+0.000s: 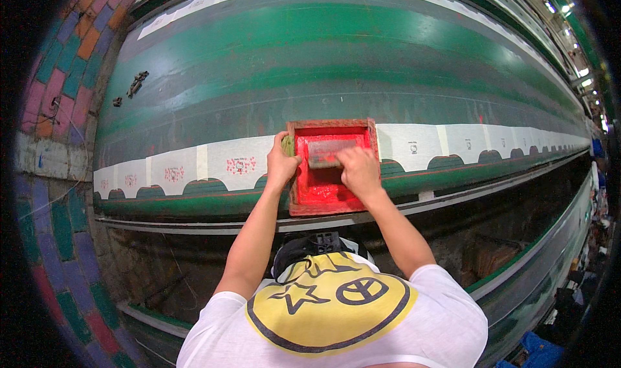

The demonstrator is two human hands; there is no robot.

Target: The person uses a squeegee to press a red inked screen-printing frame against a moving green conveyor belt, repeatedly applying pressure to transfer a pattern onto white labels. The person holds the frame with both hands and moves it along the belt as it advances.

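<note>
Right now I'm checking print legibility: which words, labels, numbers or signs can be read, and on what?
White shirt: star and peace sign in a yellow disc; black lettering above is folded, not fully readable.
White piece left of the wooden frame: red print, lettering too small to read reliably.
White piece right of it: dark print, lettering also too small.
Green table: tiny pale mark, unreadable.

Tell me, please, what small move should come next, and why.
Perhaps draw the flat greyish scraper toward the body: the right hand grips it in the far half of the rectangular red-stained wooden frame, the left hand holds the frame's left side, and glossy red ink lies nearer.
</note>
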